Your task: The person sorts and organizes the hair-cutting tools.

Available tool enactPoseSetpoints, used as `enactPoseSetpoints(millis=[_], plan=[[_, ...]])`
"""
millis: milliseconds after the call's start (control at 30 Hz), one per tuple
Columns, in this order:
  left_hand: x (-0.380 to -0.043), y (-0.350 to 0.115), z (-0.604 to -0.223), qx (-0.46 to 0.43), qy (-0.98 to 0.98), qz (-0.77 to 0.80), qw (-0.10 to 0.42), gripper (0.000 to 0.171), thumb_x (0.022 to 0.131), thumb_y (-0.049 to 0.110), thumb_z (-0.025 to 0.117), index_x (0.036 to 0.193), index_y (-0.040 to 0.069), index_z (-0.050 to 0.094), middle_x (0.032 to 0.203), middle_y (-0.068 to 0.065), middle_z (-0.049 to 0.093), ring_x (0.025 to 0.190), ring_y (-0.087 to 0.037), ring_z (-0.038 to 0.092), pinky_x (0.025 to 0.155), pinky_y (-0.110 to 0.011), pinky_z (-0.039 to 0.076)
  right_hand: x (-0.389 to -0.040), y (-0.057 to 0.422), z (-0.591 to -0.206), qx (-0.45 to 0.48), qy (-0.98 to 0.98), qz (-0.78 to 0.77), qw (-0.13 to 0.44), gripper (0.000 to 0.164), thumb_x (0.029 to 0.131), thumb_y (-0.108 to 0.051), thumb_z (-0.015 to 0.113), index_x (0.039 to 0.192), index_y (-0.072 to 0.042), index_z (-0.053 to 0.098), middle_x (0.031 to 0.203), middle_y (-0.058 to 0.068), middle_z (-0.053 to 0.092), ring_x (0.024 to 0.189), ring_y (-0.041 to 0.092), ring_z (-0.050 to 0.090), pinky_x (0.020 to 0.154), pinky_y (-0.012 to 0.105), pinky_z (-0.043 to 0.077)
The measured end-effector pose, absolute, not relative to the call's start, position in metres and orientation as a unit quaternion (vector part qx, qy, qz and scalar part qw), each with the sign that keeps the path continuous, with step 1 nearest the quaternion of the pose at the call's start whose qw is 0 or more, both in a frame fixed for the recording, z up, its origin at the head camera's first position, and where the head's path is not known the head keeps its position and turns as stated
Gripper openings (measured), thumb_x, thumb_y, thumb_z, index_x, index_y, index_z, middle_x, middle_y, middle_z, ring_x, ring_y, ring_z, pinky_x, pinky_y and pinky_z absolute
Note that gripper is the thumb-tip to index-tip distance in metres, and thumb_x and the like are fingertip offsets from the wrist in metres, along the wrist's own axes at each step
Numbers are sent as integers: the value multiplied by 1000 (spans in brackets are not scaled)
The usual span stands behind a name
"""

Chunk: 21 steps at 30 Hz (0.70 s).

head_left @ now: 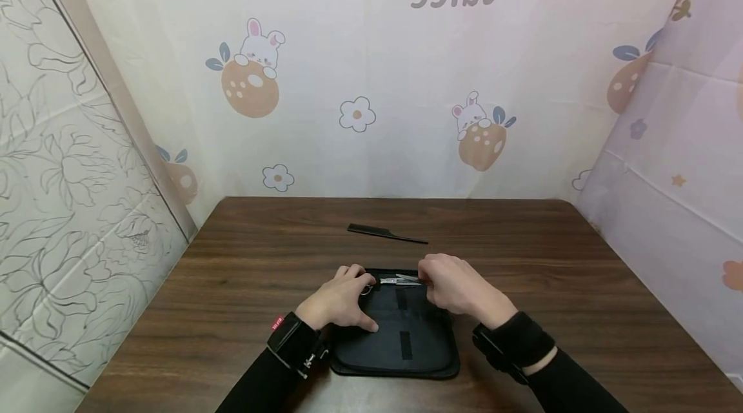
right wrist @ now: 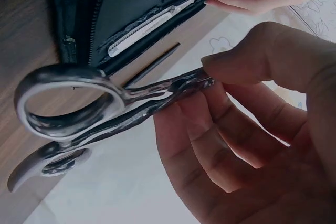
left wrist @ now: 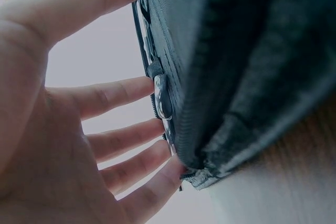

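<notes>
A black zippered case (head_left: 406,329) lies on the table, its inside facing up. In it, near the far edge, are thinning scissors (right wrist: 152,27) with a toothed blade. My right hand (head_left: 461,287) pinches a second pair of shiny metal scissors (right wrist: 142,98) between thumb and fingers, at the case's far right corner. Their finger rings show large in the right wrist view. My left hand (head_left: 342,300) is spread over the case's left side, its fingertips (left wrist: 147,85) touching the edge by a metal ring handle (left wrist: 161,98); the thumb reaches over the inside.
A black tail comb (head_left: 371,230) lies on the wooden table (head_left: 261,251) beyond the case. Dark straps (head_left: 406,345) cross the case's inside. Printed curtains (head_left: 371,64) hang behind and at the right; a floral panel (head_left: 75,161) stands at the left.
</notes>
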<state>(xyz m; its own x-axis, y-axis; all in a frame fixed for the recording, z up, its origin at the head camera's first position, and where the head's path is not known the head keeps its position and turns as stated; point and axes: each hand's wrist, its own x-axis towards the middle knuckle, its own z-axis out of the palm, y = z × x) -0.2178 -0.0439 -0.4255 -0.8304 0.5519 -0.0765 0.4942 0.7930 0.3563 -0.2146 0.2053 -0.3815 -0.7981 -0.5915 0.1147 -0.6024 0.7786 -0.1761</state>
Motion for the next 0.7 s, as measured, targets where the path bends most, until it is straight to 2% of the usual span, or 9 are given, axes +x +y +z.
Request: enactPoseSetpoints(millis=[267, 700], plan=[[-219, -46, -421, 280, 941, 165, 95, 76, 65, 54, 74, 128, 20, 47, 133, -4, 35, 117, -23, 31, 86, -40, 40, -217, 204, -386, 308, -948, 82, 9, 17, 77, -1, 56, 87, -14, 61, 80, -6, 52, 65, 9, 43, 55, 27, 40], [-221, -48, -420, 282, 942, 157, 93, 76, 65, 54, 74, 128, 21, 47, 133, -4, 35, 117, -23, 31, 85, -41, 40, -219, 203, -393, 306, -951, 30, 7, 19, 76, 0, 59, 86, -16, 61, 77, -6, 50, 64, 9, 43, 53, 27, 40]])
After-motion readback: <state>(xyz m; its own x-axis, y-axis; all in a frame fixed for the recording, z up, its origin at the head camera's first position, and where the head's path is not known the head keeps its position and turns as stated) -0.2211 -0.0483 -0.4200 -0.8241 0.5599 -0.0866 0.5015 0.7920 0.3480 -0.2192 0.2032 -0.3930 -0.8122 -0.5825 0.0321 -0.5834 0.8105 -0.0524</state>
